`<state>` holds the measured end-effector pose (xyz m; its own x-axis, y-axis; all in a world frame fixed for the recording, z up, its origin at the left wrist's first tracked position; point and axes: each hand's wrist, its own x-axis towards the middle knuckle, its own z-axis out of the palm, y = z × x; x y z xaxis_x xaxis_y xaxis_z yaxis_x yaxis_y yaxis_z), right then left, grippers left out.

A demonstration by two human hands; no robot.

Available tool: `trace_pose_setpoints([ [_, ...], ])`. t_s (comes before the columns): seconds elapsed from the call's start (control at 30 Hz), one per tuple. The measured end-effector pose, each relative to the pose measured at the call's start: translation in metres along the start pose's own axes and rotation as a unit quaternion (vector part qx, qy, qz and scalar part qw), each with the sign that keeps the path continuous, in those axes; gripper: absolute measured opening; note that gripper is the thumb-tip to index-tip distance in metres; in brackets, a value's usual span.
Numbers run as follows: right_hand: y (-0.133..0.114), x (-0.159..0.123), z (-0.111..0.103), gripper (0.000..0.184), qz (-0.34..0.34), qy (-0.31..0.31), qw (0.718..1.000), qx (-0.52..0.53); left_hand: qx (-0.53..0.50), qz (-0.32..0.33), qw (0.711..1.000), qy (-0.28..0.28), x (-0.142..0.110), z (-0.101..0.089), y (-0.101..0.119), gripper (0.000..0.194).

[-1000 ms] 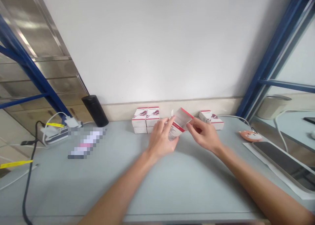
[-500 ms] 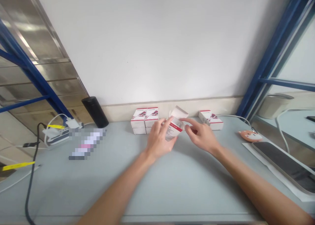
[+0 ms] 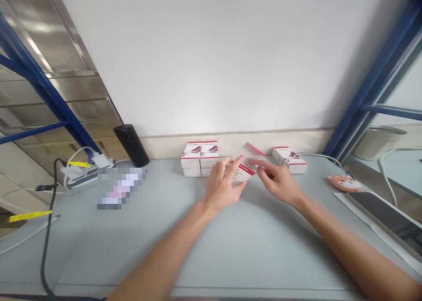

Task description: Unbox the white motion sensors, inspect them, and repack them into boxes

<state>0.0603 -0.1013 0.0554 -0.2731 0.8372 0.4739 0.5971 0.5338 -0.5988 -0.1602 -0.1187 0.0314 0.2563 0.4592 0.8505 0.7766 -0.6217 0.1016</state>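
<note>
A small white carton (image 3: 243,173) with a red band and printed text is tilted in the air over the table. My left hand (image 3: 224,182) wraps around it from the left, fingers closed on its sides. Its top lid (image 3: 252,151) stands up, with a red strip along the lid's edge. My right hand (image 3: 277,180) is at the carton's right side. Its index finger stretches to the carton's top opening, the thumb is apart below it, and the other fingers are curled. What lies inside the carton cannot be made out.
Stacked white-and-red cartons (image 3: 199,158) stand by the wall, left of my hands. More cartons (image 3: 290,160) sit at the right. A black cylinder (image 3: 132,145), a power strip (image 3: 85,175), a blurred-out flat object (image 3: 121,189), an orange-and-white item (image 3: 344,183) and a dark flat device (image 3: 385,217) lie around.
The whole view has shifted slightly, so things appear farther right. The carton's lid has tipped to the right, showing its red edge. My left hand keeps its grip; my right index finger stays at the opening.
</note>
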Motion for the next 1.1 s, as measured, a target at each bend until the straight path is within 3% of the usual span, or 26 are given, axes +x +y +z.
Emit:
trace_pose_setpoints([
  [0.23, 0.003, -0.002, 0.000, 0.035, -0.006, 0.005, 1.000, -0.021, -0.004, 0.030, 0.999, -0.013, -0.001, 0.000, -0.002, 0.072],
  [0.53, 0.001, -0.002, 0.005, 0.036, 0.021, -0.006, 1.000, 0.014, -0.017, 0.018, 0.999, -0.038, 0.001, -0.002, 0.000, 0.059],
  [0.73, -0.003, -0.004, 0.003, 0.034, 0.003, -0.002, 1.000, 0.004, -0.025, 0.008, 0.998, -0.053, 0.001, -0.004, -0.002, 0.056],
  [0.97, -0.009, -0.004, -0.002, 0.038, -0.026, 0.000, 0.999, -0.026, -0.028, 0.006, 0.999, -0.039, 0.005, -0.008, 0.003, 0.043],
  [1.1, -0.010, -0.003, -0.004, 0.038, -0.019, 0.003, 1.000, -0.024, -0.046, 0.016, 0.998, -0.036, 0.007, -0.009, 0.004, 0.049],
])
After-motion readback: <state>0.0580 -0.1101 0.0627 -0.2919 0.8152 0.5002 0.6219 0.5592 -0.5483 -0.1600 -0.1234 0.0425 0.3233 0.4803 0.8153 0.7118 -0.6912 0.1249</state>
